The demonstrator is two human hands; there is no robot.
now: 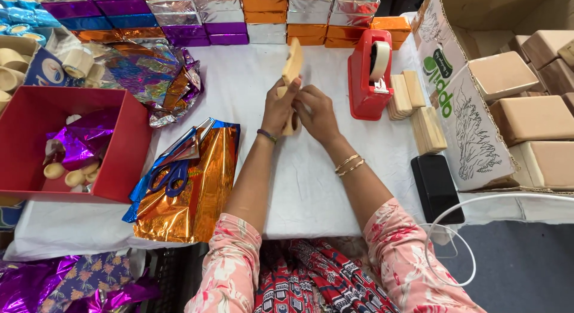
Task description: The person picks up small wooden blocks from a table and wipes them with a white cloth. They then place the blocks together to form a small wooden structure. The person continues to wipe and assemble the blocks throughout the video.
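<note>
- Both hands meet mid-surface: left hand [280, 110] pinches a wood block [292, 60], tilted up on end above the white cloth [305, 187].
- right hand [317, 114] is curled shut right beside it, on a second wood piece [291, 123] mostly hidden between the palms.
- red tape dispenser [369, 75] sits just right, stacked wood slabs [412, 104] next to it.
- scissors [170, 174] lie on foil sheets [191, 187] to the left, near a red box [128, 145].

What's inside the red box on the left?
The red box holds crumpled purple foil and a few pale round wooden pieces near its front. A small white piece shows behind the foil. Anything beneath the foil is covered.
</note>
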